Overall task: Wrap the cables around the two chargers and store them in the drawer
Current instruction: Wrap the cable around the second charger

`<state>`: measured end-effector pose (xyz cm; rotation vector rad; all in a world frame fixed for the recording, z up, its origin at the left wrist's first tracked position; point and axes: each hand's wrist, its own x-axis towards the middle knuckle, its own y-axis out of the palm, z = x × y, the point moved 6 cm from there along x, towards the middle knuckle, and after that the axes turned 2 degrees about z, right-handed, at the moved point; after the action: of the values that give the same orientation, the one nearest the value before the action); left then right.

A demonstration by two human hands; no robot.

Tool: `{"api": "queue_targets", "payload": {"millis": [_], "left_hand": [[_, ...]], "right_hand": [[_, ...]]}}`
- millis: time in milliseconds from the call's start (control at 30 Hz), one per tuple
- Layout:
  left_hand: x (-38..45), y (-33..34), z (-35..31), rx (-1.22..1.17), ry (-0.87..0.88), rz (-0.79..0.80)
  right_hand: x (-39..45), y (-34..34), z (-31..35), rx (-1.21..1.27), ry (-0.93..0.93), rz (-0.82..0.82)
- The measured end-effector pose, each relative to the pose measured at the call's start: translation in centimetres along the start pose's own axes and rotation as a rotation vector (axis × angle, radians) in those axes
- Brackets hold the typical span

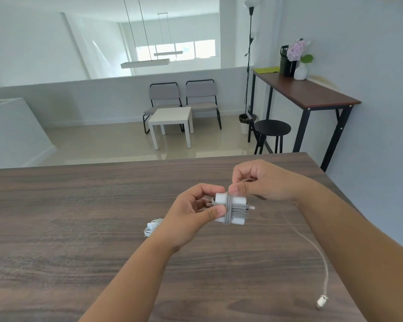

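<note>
Hands — left hand (pixel 191 214) gripping wrapped charger (pixel 230 210), right hand (pixel 261 180) pinching its cable (pixel 312 249) — above wood-grain table (pixel 79 228).

You have one view only, from a wide-angle camera on your head. It faces forward and tilts down across the dark wood-grain tabletop (pixel 79 217), whose far edge crosses mid-frame. Your left hand (pixel 191 214) and right hand (pixel 261 180) sit close beneath the lens, near centre, forearms entering from the bottom edge. Beyond the table the view takes in the room: a small white square side table (pixel 172 117) well away, and a tall brown-topped black-legged console table (pixel 305 91) at right. Straight lines bow toward the frame edges.
</note>
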<state>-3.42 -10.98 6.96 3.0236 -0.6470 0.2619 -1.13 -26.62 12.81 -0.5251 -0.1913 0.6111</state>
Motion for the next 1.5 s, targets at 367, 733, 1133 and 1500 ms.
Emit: {"api": "queue_targets", "payload": {"millis": [367, 733, 1133, 1500], "left_hand": [[0.9, -0.1, 0.1, -0.469, -0.001, -0.179], [1.4, -0.1, 1.3, -0.495, 0.036, -0.393], [0.7, -1.0, 0.5, -0.039, 0.145, -0.460], [0.3, -0.2, -1.6, 0.342, 0.227, -0.082]], "right_hand": [[0.1, 1.6, -3.2, 0.191, -0.019, -0.372], [-0.8, 3.0, -4.2, 0.008, 0.053, -0.491], [-2.2, 3.9, -2.6, -0.268, 0.064, -0.564], [-2.7, 2.0, 3.2, -0.758, -0.129, -0.210]]}}
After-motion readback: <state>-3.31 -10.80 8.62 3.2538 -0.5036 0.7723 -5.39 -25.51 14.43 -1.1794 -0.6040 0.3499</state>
